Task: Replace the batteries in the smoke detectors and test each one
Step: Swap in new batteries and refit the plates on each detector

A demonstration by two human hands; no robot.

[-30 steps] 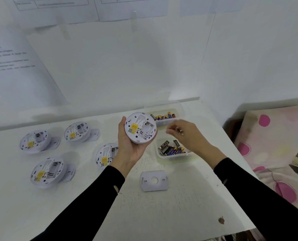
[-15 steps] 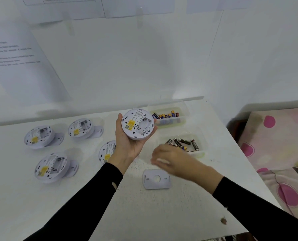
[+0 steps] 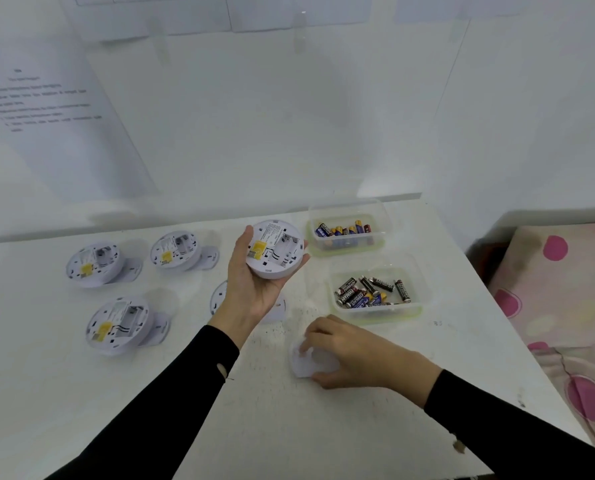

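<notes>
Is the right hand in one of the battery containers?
No, the right hand grips the white mounting plate lying on the table.

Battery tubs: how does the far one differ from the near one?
Layout: the far tub has a row of batteries side by side, while the near tub has a heap of batteries lying crosswise.
Colour: the far tub's batteries are mostly blue and gold, with one red. The near tub's are mostly black.
Shared: both are clear plastic with greenish rims and stand on the white table.
</notes>
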